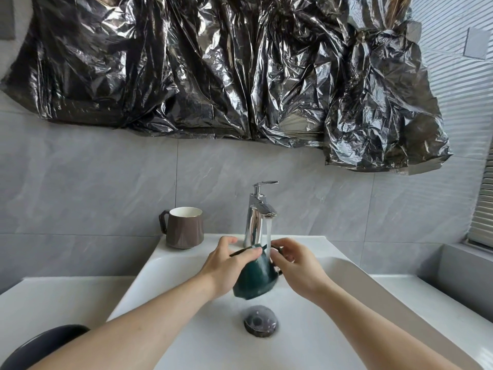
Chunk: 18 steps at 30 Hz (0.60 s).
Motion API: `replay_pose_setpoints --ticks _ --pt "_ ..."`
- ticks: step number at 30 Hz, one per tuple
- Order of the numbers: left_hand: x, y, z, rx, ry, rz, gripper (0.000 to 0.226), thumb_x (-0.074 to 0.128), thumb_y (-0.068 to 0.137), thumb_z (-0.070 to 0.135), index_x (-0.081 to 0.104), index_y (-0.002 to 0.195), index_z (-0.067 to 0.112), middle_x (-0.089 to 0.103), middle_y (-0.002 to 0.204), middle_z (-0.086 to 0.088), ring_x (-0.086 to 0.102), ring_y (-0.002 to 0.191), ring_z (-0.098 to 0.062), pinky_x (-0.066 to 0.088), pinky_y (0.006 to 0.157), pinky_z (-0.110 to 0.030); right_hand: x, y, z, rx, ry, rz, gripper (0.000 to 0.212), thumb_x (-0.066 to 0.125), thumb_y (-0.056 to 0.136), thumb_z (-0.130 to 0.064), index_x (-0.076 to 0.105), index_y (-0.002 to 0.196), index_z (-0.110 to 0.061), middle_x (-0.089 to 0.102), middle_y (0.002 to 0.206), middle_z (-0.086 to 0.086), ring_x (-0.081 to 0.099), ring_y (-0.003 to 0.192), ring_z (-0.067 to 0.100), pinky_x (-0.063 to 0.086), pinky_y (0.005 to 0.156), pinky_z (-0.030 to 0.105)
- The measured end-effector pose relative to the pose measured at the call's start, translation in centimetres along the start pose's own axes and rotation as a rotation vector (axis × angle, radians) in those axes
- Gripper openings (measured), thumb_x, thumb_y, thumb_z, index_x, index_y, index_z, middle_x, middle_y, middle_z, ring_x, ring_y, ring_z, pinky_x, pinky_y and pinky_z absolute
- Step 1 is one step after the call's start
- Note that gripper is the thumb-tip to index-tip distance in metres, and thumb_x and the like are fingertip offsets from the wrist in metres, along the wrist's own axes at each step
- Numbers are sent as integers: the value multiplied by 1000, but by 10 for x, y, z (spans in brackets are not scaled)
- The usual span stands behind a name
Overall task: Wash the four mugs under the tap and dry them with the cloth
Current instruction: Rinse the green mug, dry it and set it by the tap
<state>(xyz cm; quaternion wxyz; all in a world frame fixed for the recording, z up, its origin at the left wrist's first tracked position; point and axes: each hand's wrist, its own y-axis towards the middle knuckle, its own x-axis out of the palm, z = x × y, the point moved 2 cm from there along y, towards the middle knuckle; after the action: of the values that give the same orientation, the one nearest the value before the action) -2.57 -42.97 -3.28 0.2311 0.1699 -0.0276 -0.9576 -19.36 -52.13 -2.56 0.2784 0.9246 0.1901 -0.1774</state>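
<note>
A dark green mug (254,280) is tilted over the white sink (333,311), its rim up under the running water from the chrome tap (257,214). My left hand (226,265) grips the mug's rim and side from the left. From the right, my right hand (296,265) pinches the mug's handle. A brown mug (184,228) with a white inside stands upright on the sink's back left ledge. Other mugs and the cloth are not in view.
The round dark drain plug (261,322) lies in the basin below the mug. A dark rounded object (42,345) shows at the bottom left on the white counter (53,303). Crumpled black plastic sheeting (226,70) covers the wall above.
</note>
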Motion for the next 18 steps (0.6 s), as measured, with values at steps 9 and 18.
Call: replay_pose_setpoints --ticks 9,18 --pt "5 1 2 -5 27 12 103 49 56 106 64 119 26 72 115 0 72 101 -20 58 72 -33 4 0 -8 92 150 -26 28 55 107 -28 76 95 -14 74 81 3 60 70 10 47 60 23" --pt "-7 -10 11 198 466 190 46 36 98 72 54 120 36 67 122 15 66 106 -15 48 102 -41 -2 5 -1 104 69 95 27 55 104 -19 78 90 -14 71 76 -4 58 67 7 42 54 9"
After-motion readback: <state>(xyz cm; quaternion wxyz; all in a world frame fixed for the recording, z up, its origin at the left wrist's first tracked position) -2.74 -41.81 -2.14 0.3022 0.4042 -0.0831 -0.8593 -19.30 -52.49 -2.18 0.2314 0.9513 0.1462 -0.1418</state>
